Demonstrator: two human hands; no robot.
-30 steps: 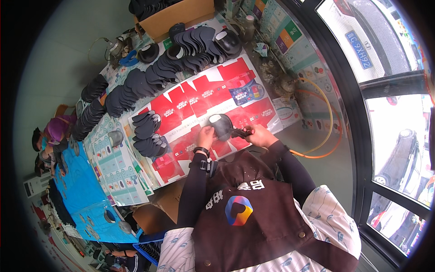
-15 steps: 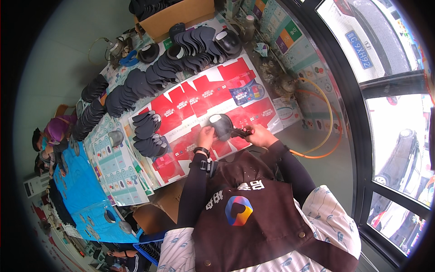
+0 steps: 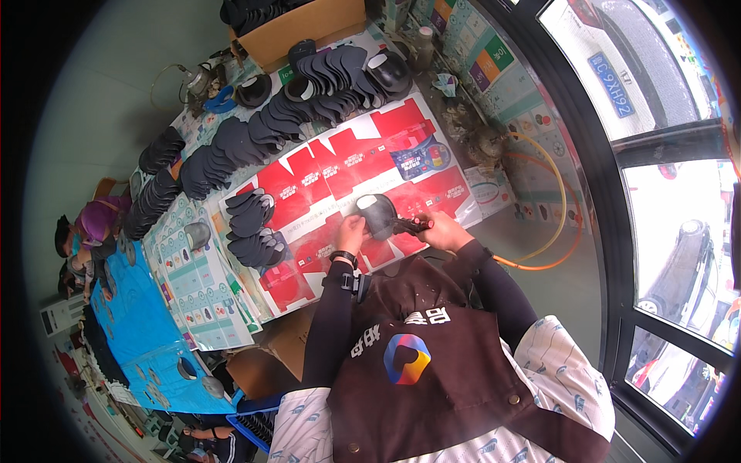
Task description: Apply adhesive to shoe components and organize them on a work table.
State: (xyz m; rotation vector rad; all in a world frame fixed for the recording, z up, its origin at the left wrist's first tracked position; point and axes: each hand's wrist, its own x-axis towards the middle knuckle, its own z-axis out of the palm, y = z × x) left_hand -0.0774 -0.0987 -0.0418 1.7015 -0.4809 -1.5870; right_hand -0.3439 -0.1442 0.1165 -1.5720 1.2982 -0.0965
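My left hand [image 3: 353, 234] pinches the left edge of a dark, curved, cup-shaped piece [image 3: 377, 218] with a white oval patch on its top. It looks like the stacked insole-like pieces nearby. In my right hand [image 3: 448, 232] is a black hand tool [image 3: 413, 225] with small red parts, its front end against or very near the piece's right side. My fingers hide much of the tool, so its exact kind cannot be told. Both hands are over the near part of a red and white printed sheet [image 3: 337, 171].
Rows of dark curved pieces [image 3: 231, 143] line the table's far side. Two small stacks [image 3: 251, 212] sit on the sheet's left. A cardboard box [image 3: 309, 32] stands behind. An orange hose [image 3: 532, 266] loops at right, beside the windows. People work at a blue table [image 3: 127, 297] far left.
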